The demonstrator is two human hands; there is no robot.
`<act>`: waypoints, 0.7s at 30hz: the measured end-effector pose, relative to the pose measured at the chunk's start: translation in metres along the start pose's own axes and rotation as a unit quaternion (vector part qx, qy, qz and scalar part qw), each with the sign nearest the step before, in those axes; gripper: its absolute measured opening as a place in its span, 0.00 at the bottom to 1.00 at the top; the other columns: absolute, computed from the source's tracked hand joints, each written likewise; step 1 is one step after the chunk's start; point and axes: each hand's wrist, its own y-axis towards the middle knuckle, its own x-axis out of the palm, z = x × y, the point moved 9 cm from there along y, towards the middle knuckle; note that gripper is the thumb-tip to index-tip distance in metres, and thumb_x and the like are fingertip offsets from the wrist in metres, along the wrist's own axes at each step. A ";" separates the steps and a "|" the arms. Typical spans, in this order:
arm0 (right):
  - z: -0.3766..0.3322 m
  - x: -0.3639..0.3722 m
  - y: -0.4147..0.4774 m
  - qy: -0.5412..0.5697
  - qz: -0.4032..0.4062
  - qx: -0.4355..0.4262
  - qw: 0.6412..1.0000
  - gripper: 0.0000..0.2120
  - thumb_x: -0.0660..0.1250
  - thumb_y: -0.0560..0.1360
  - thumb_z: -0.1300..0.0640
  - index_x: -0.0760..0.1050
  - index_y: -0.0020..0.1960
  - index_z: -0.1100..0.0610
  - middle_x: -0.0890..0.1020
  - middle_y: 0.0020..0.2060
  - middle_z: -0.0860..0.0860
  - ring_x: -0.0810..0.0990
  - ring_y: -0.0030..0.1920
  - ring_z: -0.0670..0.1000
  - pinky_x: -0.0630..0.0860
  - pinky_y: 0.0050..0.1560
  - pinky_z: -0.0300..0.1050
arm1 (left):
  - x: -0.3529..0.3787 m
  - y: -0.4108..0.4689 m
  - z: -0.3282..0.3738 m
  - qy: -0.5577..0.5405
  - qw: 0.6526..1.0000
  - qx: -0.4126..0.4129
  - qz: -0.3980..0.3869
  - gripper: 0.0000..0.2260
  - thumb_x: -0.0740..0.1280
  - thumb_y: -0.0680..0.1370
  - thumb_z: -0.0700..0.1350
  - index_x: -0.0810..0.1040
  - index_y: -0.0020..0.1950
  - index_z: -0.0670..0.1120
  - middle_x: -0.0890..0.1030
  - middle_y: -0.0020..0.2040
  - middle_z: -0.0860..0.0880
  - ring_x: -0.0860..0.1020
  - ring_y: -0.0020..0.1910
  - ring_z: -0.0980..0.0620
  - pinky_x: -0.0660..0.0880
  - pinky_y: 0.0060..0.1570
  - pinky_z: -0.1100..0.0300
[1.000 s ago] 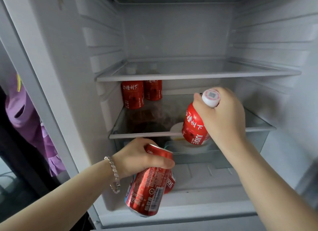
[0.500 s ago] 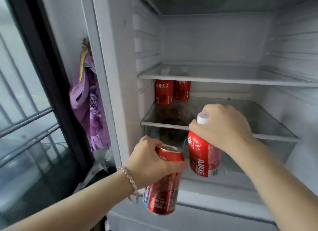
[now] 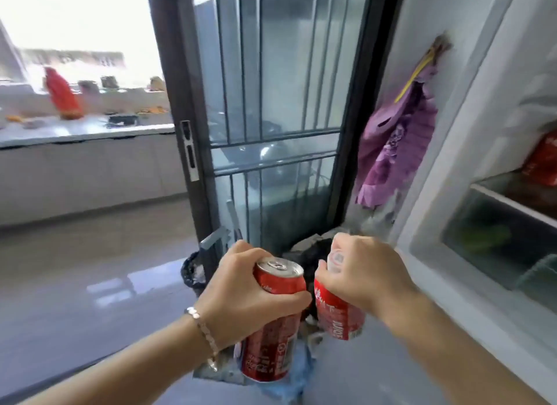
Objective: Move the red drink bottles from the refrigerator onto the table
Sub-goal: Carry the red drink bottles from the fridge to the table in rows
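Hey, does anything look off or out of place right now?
The left hand holds a red aluminium drink can, not a bottle like the white-capped red juice bottle in the right hand. The white refrigerator stands open.

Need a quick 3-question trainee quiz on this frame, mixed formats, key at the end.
1. True or false: both hands are empty.
2. What does the left hand hold? A) red can B) cup C) purple cloth
3. Fill in: the right hand grips a red bottle by its ____ end.

Key: 1 false. 2 A, the red can. 3 top; the white cap shows between the fingers.
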 end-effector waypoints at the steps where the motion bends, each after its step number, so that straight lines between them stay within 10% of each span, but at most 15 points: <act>1: -0.029 0.015 -0.004 0.018 -0.012 -0.037 0.999 0.11 0.63 0.73 0.45 0.70 0.43 0.53 0.78 0.41 0.49 0.76 0.44 0.55 0.65 0.39 0.42 | -0.022 -0.019 -0.017 0.012 0.999 -0.013 0.033 0.23 0.72 0.51 0.64 0.80 0.39 0.50 0.72 0.45 0.53 0.76 0.42 0.57 0.75 0.36 0.70; 10: -0.335 0.115 -0.128 -0.007 -0.069 -0.368 0.927 0.18 0.78 0.50 0.47 0.70 0.25 0.54 0.73 0.16 0.51 0.72 0.14 0.49 0.62 0.15 0.35 | -0.209 -0.275 -0.147 0.130 0.932 -0.181 0.285 0.35 0.65 0.51 0.70 0.80 0.48 0.48 0.70 0.44 0.56 0.74 0.46 0.55 0.73 0.45 0.69; 16: -0.535 0.150 -0.280 0.017 -0.160 -0.487 0.859 0.14 0.59 0.74 0.46 0.74 0.51 0.55 0.84 0.46 0.53 0.83 0.47 0.57 0.73 0.41 0.42 | -0.306 -0.513 -0.212 0.143 0.842 -0.324 0.407 0.30 0.67 0.51 0.68 0.79 0.44 0.50 0.71 0.44 0.53 0.75 0.47 0.54 0.75 0.48 0.65; 21: -0.687 0.169 -0.415 0.051 -0.218 -0.557 0.800 0.17 0.58 0.76 0.43 0.74 0.54 0.54 0.84 0.47 0.52 0.83 0.47 0.56 0.79 0.45 0.45 | -0.360 -0.699 -0.251 0.129 0.764 -0.426 0.466 0.24 0.72 0.53 0.64 0.78 0.40 0.50 0.70 0.44 0.53 0.75 0.43 0.57 0.72 0.42 0.71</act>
